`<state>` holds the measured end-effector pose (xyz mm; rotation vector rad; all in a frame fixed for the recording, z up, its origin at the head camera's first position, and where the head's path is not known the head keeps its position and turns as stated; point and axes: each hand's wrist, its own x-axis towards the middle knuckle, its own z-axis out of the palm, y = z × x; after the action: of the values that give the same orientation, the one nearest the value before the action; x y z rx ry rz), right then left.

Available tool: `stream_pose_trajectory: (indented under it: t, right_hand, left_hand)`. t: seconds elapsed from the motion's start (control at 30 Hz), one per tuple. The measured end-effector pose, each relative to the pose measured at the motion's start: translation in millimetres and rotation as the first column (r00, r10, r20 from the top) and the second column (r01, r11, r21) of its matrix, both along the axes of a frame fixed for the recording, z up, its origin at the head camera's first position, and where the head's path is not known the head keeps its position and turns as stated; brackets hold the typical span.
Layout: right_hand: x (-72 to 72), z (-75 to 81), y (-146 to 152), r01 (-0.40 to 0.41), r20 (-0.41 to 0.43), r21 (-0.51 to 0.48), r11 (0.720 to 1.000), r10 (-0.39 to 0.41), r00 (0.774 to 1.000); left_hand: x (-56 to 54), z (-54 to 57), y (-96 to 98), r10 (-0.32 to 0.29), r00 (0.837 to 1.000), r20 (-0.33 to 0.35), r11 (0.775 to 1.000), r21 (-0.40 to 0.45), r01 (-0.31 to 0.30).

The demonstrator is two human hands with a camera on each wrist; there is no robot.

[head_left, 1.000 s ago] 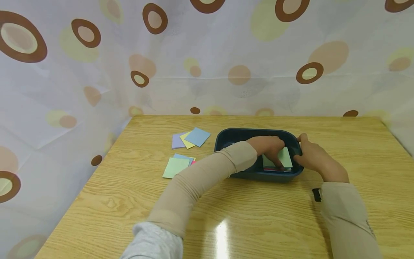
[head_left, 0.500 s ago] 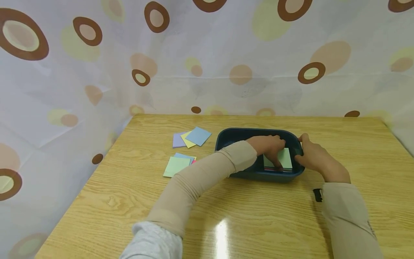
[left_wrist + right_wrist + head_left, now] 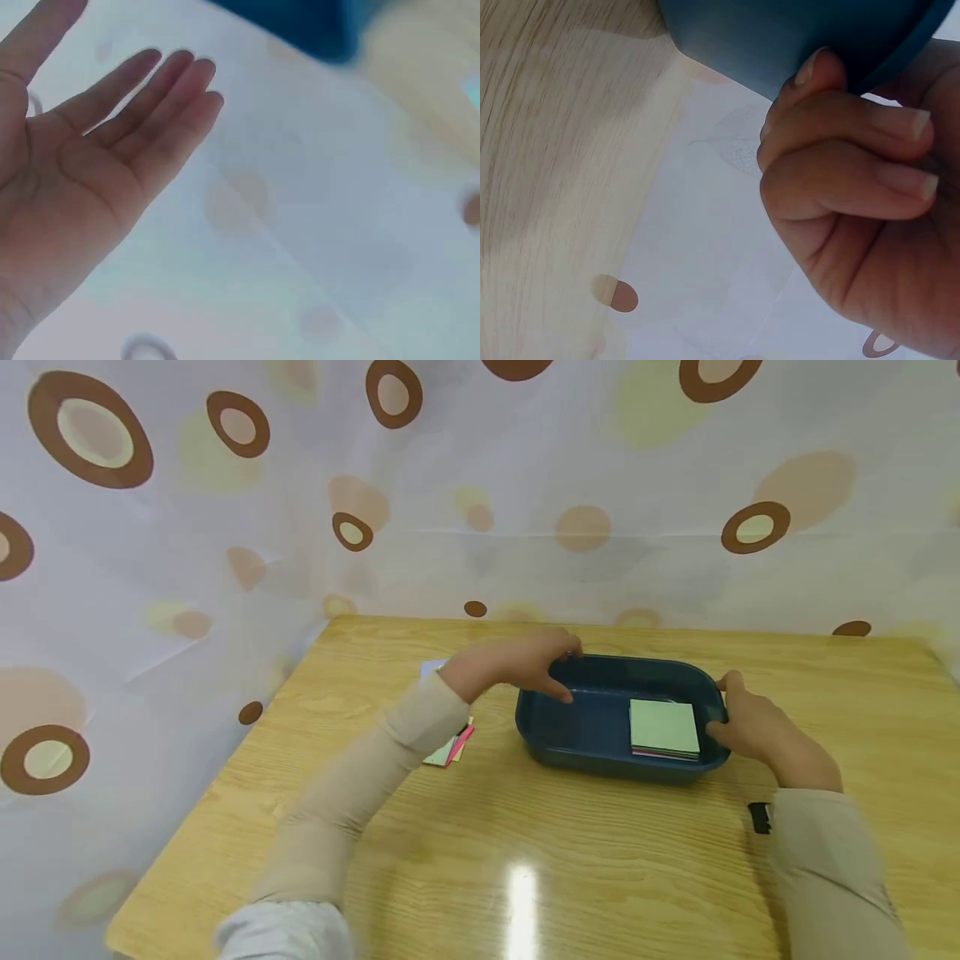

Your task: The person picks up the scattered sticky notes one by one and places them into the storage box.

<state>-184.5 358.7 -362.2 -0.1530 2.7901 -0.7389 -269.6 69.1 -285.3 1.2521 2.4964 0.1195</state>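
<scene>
- Here's your left hand point(image 3: 517, 664), at the near-left end of the dark blue bin point(image 3: 573, 727): fingers and thumb apart, nothing between them.
- Whether those fingertips brush the far rim is hard to say; the left wrist view gives only a blurred bin corner.
- Your right hand point(image 3: 757, 722) has the opposite end, fingers curled and pinching the rim.
- So the bin's long axis runs right across, from your left fingers to your right ones, flat on the tabletop point(image 3: 442, 860).
- And the stack of paper squares point(image 3: 663, 727) lies inside, off to the right of your left fingers, just beside your right ones: right hand clearly nearer.
- Loose paper squares point(image 3: 459, 745) sit outside, left of the bin, partly hidden behind your left arm.
</scene>
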Motion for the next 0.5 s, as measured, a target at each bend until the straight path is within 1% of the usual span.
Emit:
stream_pose_trajectory:
  t: [0.07,0.1,0.13,0.2,0.27,0.3,0.37,0.43,0.5]
  right_hand:
    - [0.2,-1.0,0.9,-0.004,-0.002,-0.004,1.000,0.004,1.000]
    - [0.4,-1.5,1.2,-0.005,-0.001,-0.004,1.000,0.005,1.000]
    - [0.7,-2.0,1.4,-0.007,0.000,-0.005,1.000,0.007,1.000]
    - [1.3,-3.1,2.2,-0.006,0.007,-0.006,1.000,0.006,1.000]
    - [1.6,-4.0,2.5,-0.007,0.008,-0.005,1.000,0.007,1.000]
    - [1.7,-4.3,2.5,-0.007,0.009,-0.003,1.000,0.007,1.000]
    - [1.6,-4.4,1.8,-0.008,0.013,0.000,1.000,0.008,1.000]
    - [0.6,-4.0,0.3,-0.012,0.015,0.001,1.000,0.012,1.000]
    - [-0.9,-3.3,-1.8,-0.016,0.022,0.003,1.000,0.016,1.000]
  left_hand:
    - [1.5,0.0,-33.4,0.042,0.999,0.009,0.999,0.007,-0.042]
    - [2.4,-2.2,-49.2,0.067,0.997,0.025,0.998,-0.003,-0.067]
    - [3.1,-5.6,-64.0,0.087,0.996,0.028,0.996,-0.029,-0.086]
    - [4.2,-15.3,-89.6,0.118,0.991,0.056,0.988,-0.102,-0.112]
    - [5.1,-26.6,-110.1,0.163,0.981,0.104,0.975,-0.168,-0.144]
    - [5.6,-32.0,-118.1,0.188,0.974,0.129,0.967,-0.196,-0.161]
    - [6.0,-42.0,-130.6,0.225,0.962,0.154,0.954,-0.235,-0.186]
    - [6.5,-50.2,-139.3,0.240,0.959,0.149,0.946,-0.260,-0.197]
    - [7.0,-56.7,-144.5,0.239,0.962,0.131,0.940,-0.280,-0.196]
